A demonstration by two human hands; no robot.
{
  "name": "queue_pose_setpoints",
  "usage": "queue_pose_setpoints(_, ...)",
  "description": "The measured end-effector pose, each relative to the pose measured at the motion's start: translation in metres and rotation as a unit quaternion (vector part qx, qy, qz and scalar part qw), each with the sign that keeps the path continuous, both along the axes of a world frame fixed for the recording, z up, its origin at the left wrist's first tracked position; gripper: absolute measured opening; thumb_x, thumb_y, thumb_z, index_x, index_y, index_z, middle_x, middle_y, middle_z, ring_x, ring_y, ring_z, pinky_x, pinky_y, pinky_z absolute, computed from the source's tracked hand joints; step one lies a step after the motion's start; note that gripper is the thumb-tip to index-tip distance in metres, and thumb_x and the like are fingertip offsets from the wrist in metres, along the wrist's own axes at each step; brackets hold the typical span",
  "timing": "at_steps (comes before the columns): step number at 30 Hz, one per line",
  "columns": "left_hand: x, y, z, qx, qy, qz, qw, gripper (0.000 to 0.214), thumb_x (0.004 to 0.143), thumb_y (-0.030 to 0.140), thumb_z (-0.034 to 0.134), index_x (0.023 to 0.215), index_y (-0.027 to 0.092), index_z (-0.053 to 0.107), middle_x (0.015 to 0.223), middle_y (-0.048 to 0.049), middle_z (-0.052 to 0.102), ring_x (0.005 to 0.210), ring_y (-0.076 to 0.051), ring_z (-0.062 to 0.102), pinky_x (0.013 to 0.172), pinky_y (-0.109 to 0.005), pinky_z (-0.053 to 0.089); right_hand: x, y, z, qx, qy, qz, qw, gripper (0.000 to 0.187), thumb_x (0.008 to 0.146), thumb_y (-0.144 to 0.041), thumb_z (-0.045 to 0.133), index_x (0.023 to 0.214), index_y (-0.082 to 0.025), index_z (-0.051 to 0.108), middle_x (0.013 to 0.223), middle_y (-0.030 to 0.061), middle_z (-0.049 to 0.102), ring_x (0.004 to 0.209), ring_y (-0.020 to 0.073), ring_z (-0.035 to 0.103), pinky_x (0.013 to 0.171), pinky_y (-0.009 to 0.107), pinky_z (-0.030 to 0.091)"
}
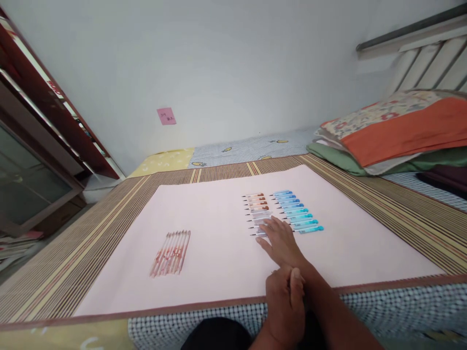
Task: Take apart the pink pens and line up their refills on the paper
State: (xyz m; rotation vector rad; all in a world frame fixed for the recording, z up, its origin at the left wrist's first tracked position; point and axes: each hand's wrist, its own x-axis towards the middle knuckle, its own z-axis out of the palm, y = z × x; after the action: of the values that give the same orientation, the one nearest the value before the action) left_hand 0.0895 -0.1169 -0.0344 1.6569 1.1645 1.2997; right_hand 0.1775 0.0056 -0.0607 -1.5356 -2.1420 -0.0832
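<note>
My right hand (282,239) reaches over the pink sheet (215,214), fingers spread. Its fingertips touch or hover just above the grey pens (258,219) at the near end of a column. Above these in the same column lie several brown pens (257,201). Beside them runs a column of blue and turquoise pens (297,211), partly behind the hand. Against my right wrist, my left hand (284,304) is closed in a fist; anything inside its fingers is hidden. To the left, several pens with pink patterned barrels (170,255) lie side by side, tips pointing away.
Under the sheet is a striped mat (73,257) on a bed with checked bedding (193,325). Folded bedding with an orange panel (404,129) is piled at right. A pink note (166,116) is stuck on the wall behind. A cabinet (29,170) stands at left.
</note>
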Motion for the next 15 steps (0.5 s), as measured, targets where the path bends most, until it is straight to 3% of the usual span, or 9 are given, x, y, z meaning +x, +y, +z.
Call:
queue_pose_setpoints(8, 0.001, 0.0, 0.0, -0.015, -0.004, 0.002, 1.0, 0.049, 0.108, 0.044, 0.03, 0.071, 0.022, 0.053, 0.065, -0.0011, 0.056, 0.064, -0.016, 0.051, 0.065, -0.031, 0.036, -0.005, 0.0, -0.002, -0.008, -0.001, -0.017, 1.0, 0.041, 0.098, -0.044, 0.058, 0.133, -0.023, 0.066, 0.146, 0.0127, 0.063, 0.145, 0.0365, 0.044, 0.12, 0.06, 0.029)
queue_pose_setpoints(15, 0.002, 0.002, -0.005, -0.02, -0.013, 0.003, 1.0, 0.048, 0.108, 0.045, 0.029, 0.074, 0.022, 0.054, 0.066, -0.0013, 0.058, 0.065, -0.016, 0.052, 0.064, -0.03, 0.037, -0.001, 0.009, 0.017, -0.013, -0.009, -0.012, 1.0, 0.05, 0.102, -0.046, 0.048, 0.142, -0.017, 0.059, 0.155, 0.014, 0.055, 0.15, 0.0361, 0.037, 0.121, 0.06, 0.027)
